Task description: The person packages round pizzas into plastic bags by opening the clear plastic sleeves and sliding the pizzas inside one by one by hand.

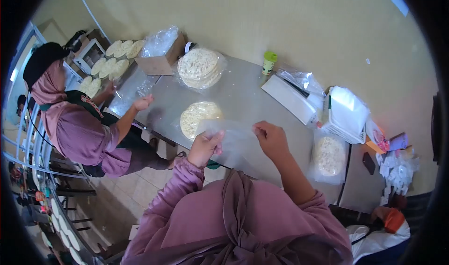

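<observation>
Both my hands are raised over the front edge of the grey metal table (243,87). My left hand (207,148) pinches a clear plastic sheet or bag (234,141), which spreads toward the right. My right hand (271,139) has its fingers curled together near the far side of the plastic; whether it grips the plastic is too small to tell. Just beyond my left hand a round flatbread (199,115) lies on the table, partly covered by the plastic. Behind it stands a stack of flatbreads (199,66) on clear plastic.
A co-worker (79,120) stands at the left, hands over the table, near rows of flatbreads (107,68). A cardboard box (161,59) holds plastic bags. Rightward are a green cup (269,62), white box (291,99), white basket (343,125), bagged flatbreads (329,156) and a phone (368,163).
</observation>
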Demonstrator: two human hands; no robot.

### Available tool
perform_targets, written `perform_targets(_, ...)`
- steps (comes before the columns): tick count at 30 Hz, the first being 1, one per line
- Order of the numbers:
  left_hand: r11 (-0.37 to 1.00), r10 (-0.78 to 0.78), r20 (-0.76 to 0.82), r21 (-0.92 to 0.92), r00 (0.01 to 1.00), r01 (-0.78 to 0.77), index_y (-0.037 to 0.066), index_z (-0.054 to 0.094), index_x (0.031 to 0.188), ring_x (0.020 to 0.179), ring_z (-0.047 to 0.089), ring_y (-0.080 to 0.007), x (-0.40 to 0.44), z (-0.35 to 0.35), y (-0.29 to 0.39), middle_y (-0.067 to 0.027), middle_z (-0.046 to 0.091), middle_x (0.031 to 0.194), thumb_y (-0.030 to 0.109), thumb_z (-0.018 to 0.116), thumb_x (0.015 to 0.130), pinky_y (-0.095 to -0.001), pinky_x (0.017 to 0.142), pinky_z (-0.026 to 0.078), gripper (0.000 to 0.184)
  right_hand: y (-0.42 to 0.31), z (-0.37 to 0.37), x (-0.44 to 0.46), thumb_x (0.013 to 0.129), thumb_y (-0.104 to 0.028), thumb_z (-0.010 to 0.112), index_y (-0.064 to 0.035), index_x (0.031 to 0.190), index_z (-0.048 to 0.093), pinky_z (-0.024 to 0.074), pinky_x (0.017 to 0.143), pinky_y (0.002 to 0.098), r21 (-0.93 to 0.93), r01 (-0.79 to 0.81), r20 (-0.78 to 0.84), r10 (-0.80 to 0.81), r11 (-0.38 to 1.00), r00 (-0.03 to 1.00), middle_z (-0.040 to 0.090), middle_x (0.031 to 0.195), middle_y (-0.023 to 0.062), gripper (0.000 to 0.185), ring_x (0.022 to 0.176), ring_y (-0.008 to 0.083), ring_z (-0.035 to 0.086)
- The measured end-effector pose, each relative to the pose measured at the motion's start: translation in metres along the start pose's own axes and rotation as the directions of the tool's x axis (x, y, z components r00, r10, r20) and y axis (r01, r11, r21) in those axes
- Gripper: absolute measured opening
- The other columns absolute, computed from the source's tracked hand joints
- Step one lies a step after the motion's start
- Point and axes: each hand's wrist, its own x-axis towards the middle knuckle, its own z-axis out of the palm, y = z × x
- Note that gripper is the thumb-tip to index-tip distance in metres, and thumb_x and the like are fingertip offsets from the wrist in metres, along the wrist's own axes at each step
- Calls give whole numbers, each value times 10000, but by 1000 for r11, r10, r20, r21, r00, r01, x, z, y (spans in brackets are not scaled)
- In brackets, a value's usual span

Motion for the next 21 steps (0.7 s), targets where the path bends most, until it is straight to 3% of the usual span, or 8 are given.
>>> perform_targets(2,995,65,-33,76,997,-63,8,534,901,585,529,-123,-1,1,1,-57,547,728,236,634,833,-234,528,431,258,-2,-3,21,787,-167,528,-85,794,619,467,634,427,-238,104,-15,-110,966,994,605,704,150,123,693,337,596)
perform_targets(4,759,613,-298,477,732,-442,-29,509,1003,803,536,-170,-8,13,4,-117,510,987,197,661,802,-280,652,461,339,-2,-2,41,778,-166,547,-81,764,608,463,604,414,-276,163,18,-165,947,986,601,682,142,106,660,333,588)
perform_targets(6,632,679,-190,643,709,-433,-15,521,1052,1028,473,-284,-13,9,17,-170,404,1189,155,688,752,-359,820,434,383,-4,3,54,770,-165,567,-78,734,598,458,575,401,-320,240,69,-230,916,971,597,660,135,99,627,328,580)
perform_targets(8,153,765,205,863,611,-481,61,567,1055,1131,414,-376,-19,16,35,-205,402,1233,155,683,736,-431,929,358,352,-12,12,69,755,-153,554,-77,707,578,459,591,431,-398,353,220,-286,847,933,594,665,141,93,649,345,584)
perform_targets(13,-7,568,215,967,794,-256,138,676,945,1224,360,-351,-9,16,39,-133,462,1253,336,555,823,-630,980,209,262,-44,27,89,752,-146,541,-56,673,578,472,594,446,-284,609,422,-474,740,773,595,657,153,125,643,344,592)
perform_targets(17,185,473,-45,981,880,-50,111,666,919,1125,484,-287,-9,-3,54,-112,578,1093,312,554,811,-614,984,199,254,-65,28,103,738,-149,588,-69,679,582,459,576,439,-186,699,525,-531,691,665,580,619,149,99,614,340,581)
perform_targets(19,62,221,-174,985,960,164,86,665,876,941,594,-257,-13,-9,67,-93,641,906,248,557,796,-529,920,355,210,-65,27,106,718,-157,630,-65,694,623,457,556,410,-73,657,576,-506,750,642,585,635,155,95,607,350,574)
perform_targets(21,53,269,-141,990,953,131,82,666,868,867,607,-262,-14,-27,60,-82,643,867,208,556,782,-466,841,417,189,-68,25,109,709,-163,644,-69,702,627,461,559,402,-38,675,620,-513,737,595,588,628,146,95,598,342,578)
